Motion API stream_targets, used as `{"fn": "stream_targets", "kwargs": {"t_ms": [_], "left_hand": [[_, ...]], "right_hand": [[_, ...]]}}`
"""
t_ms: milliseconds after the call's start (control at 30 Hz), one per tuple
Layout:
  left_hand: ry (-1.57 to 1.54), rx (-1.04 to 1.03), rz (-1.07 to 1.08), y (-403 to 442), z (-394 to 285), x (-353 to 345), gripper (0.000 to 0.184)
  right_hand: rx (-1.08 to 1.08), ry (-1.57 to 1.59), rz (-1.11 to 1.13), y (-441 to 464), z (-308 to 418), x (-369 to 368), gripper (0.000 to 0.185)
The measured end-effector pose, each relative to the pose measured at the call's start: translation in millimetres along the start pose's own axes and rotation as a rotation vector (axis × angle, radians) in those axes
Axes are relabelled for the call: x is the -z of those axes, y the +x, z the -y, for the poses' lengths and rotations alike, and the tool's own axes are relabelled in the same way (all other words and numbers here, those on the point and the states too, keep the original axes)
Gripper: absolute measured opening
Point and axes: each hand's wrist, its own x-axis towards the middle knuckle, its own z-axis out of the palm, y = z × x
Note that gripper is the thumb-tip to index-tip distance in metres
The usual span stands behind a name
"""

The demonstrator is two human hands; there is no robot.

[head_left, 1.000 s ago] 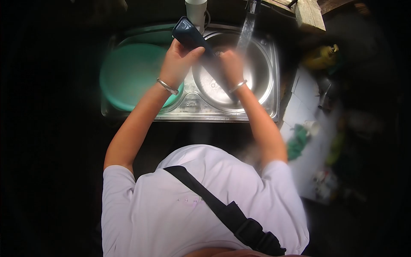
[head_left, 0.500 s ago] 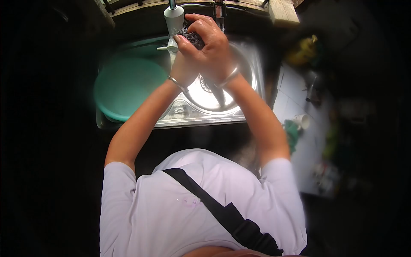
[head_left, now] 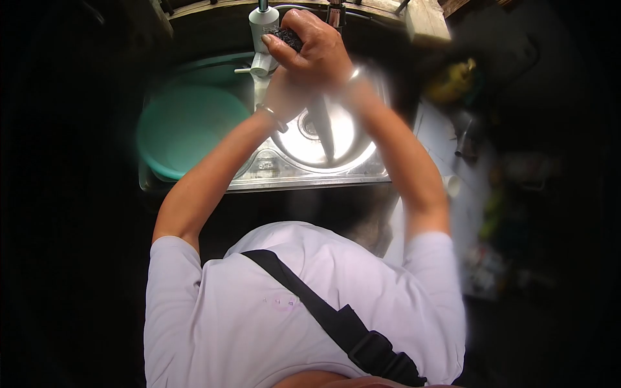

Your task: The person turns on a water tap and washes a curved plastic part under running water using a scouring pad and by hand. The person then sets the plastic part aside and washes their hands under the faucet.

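Observation:
My right hand [head_left: 315,52] is closed around a dark, wiry steel wool scourer [head_left: 288,39] near the back of the sink, beside the white tap [head_left: 262,26]. Wet skin shines on its fingers. Under and beside it, my left hand [head_left: 286,90] is blurred, and its fingers are hidden behind the right hand. Below the hands, the round steel sink bowl [head_left: 346,145] holds a bright glare. Across the bowl runs a dark, tapering shape [head_left: 322,129]; whether it is an object or a reflection I cannot tell.
A green plastic basin [head_left: 187,132] sits on the left side of the steel sink. To the right is a white tiled surface [head_left: 430,139] with a white cup [head_left: 451,186] and a metal item [head_left: 464,139]. A wooden block [head_left: 427,26] stands at the back right.
Both hands have shifted slightly up and away, toward the back of the sink, with the scourer still in the right hand. The view has moved a little.

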Motion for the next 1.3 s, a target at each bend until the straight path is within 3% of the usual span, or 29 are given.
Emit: {"fn": "stream_targets", "kwargs": {"t_ms": [100,233,300,367,467,567,767,933,967,1033,1067,1133,1200,1300], "left_hand": [[-0.023,0.123,0.076,2,-4,0,0.028],[0.054,0.041,0.027,-2,6,-4,0.028],[0.061,-0.015,0.008,0,6,-3,0.026],[0.017,0.092,0.018,-2,-7,1,0.024],[-0.127,0.203,-0.004,-5,-11,2,0.023],[-0.225,0.236,0.010,-10,-9,7,0.023],[-0.341,0.275,0.064,-15,14,16,0.028],[-0.385,0.319,0.085,-14,9,22,0.032],[-0.354,0.316,0.102,-12,4,23,0.031],[-0.283,0.325,0.129,-11,-3,21,0.030],[-0.243,0.333,0.137,-9,-6,20,0.030],[-0.127,0.310,0.161,-7,-9,14,0.029],[0.026,0.239,0.184,-6,-6,3,0.029],[-0.227,0.305,0.268,-9,6,-15,0.027]], "right_hand": [[0.013,0.008,-0.013,7,-14,-3,0.021],[-0.252,0.070,-0.083,9,-14,-6,0.026],[-0.350,0.217,-0.036,9,-16,-2,0.025],[-0.386,0.477,-0.089,8,-21,-9,0.017],[-0.597,0.283,-0.079,11,-25,-12,0.032],[-0.280,0.126,-0.249,-10,-73,-40,0.036],[-0.818,0.729,-0.276,-16,-33,-34,0.022],[-0.527,0.615,-0.317,-34,-33,-23,0.029],[-0.351,0.455,-0.302,-36,-42,-24,0.031],[-0.418,0.481,-0.207,-26,-4,-9,0.038],[-0.353,0.446,-0.179,-24,1,-5,0.034],[-0.419,0.423,-0.118,-22,2,0,0.030],[-0.415,0.390,-0.207,-25,0,3,0.025],[-0.251,0.336,-0.335,-26,-12,9,0.019]]}}
